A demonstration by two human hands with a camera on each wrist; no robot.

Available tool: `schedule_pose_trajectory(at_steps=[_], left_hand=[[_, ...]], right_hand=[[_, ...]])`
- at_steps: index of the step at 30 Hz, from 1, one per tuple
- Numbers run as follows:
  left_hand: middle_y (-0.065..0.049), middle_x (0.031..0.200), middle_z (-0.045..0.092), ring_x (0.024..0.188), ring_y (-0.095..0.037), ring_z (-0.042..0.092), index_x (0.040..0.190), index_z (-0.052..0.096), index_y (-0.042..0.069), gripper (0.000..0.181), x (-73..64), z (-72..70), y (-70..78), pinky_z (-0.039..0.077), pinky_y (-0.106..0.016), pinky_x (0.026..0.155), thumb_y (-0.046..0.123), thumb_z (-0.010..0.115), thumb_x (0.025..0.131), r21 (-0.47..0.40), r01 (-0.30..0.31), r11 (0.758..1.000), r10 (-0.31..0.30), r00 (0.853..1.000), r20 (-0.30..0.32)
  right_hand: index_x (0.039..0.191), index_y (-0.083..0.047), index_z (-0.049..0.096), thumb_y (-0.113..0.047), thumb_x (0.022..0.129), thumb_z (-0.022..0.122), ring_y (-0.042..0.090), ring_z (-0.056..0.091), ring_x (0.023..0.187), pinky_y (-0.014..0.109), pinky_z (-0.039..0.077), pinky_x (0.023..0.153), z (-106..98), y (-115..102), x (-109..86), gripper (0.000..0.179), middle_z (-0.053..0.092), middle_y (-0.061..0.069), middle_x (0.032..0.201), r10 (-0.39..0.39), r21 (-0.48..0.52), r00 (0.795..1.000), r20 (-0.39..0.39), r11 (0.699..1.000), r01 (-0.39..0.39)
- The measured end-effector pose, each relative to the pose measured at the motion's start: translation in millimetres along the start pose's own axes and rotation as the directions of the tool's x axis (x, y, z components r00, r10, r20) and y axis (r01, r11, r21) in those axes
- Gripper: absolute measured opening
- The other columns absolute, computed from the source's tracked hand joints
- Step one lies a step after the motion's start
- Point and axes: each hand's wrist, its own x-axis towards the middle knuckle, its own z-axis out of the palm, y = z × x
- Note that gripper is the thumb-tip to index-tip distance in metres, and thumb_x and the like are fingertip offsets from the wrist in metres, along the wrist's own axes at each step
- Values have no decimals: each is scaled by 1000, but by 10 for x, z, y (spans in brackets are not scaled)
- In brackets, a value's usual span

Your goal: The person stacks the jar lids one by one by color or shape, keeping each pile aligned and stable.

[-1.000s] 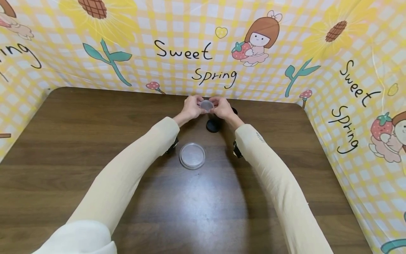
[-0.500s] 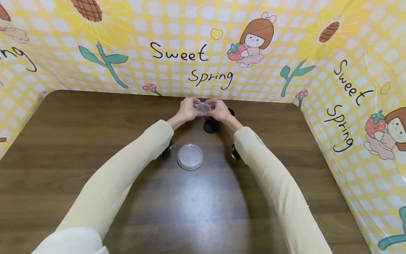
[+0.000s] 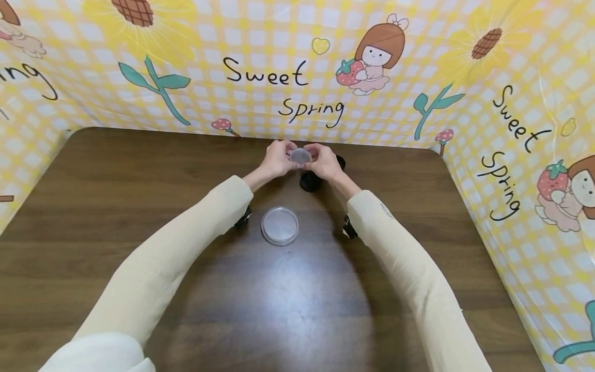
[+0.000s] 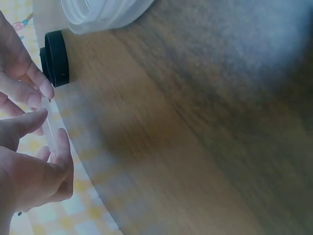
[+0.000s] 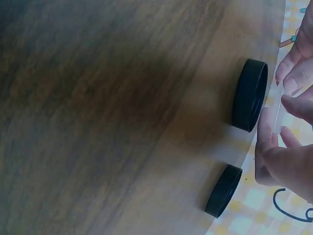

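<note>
Near the far table edge, my left hand [image 3: 278,159] and right hand [image 3: 324,161] hold a small clear round disc [image 3: 300,156] between them. Each hand pinches one side with thumb and fingers. Edge-on, the disc [image 4: 50,132] looks thin in the left wrist view. Just under my right hand lies a black round screw cap [image 3: 310,182]. A second, smaller black cap [image 5: 224,191] sits farther right; my right hand partly covers it in the head view. Closer to me stands a wide clear plastic jar [image 3: 280,226], ridged near its rim in the left wrist view.
The brown wooden table [image 3: 139,217] spreads out on both sides. A yellow checked cloth [image 3: 260,31] with printed drawings hangs right behind its far edge and along the sides. Dark straps [image 3: 350,227] sit at both wrists below the sleeves.
Both hands keep hold of the clear disc in nearly the same spot. My forearms have spread slightly apart. The jar and caps stay put; the head view has shifted a little.
</note>
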Motion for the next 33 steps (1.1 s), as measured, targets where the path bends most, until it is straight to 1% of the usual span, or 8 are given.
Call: schedule_pose_trajectory(at_steps=[5,11,15,21,25,28,33], left_hand=[[-20,111,62,99,-29,63,120,59,-5,46,-66,-30,32,49,-36,86,1,77,78,-16,-8,1000,7,1000,-14],[-20,109,64,98,-29,64,120,59,-5,47,-144,-87,49,49,-36,86,3,78,78,-5,-20,1000,20,1000,-5],[-21,109,63,98,-30,63,120,58,-6,47,-203,-120,49,49,-37,87,3,78,78,-3,-42,999,42,999,-6],[-23,114,55,101,-31,61,120,57,-7,48,-363,-130,91,48,-37,88,2,78,78,-13,-47,999,47,999,-10],[-23,115,52,103,-32,59,120,57,-7,49,-473,-123,120,47,-36,88,3,78,78,-25,-49,998,49,999,6],[-23,112,55,101,-31,59,120,58,-7,48,-539,-129,133,48,-36,87,2,78,77,-33,-52,998,53,999,12],[-20,105,64,95,-29,64,119,59,-7,48,-612,-138,139,50,-35,84,1,78,76,-44,-53,998,53,999,1]], right_hand=[[129,2,55,3,84,70,30,61,100,34,50,86,0,-48,-50,48,62,19,115,-27,-9,1000,2,1000,27],[127,4,56,4,82,71,28,63,97,32,50,84,19,-121,-127,47,64,18,114,-52,-29,999,-14,998,52],[127,4,56,2,82,71,28,62,96,33,50,84,25,-168,-180,47,64,18,113,-63,-39,998,-5,997,63],[128,3,55,0,84,71,27,62,97,34,50,84,37,-187,-295,48,63,17,116,-77,-24,997,18,997,77],[129,4,54,2,83,71,27,63,97,33,51,83,45,-179,-407,49,62,18,118,-73,11,997,23,997,73],[129,5,54,3,83,71,28,63,98,33,51,83,48,-191,-483,49,62,19,117,-72,37,997,28,997,71],[128,5,54,4,83,71,27,63,97,32,51,83,62,-225,-561,48,62,18,115,-67,48,997,30,997,66]])
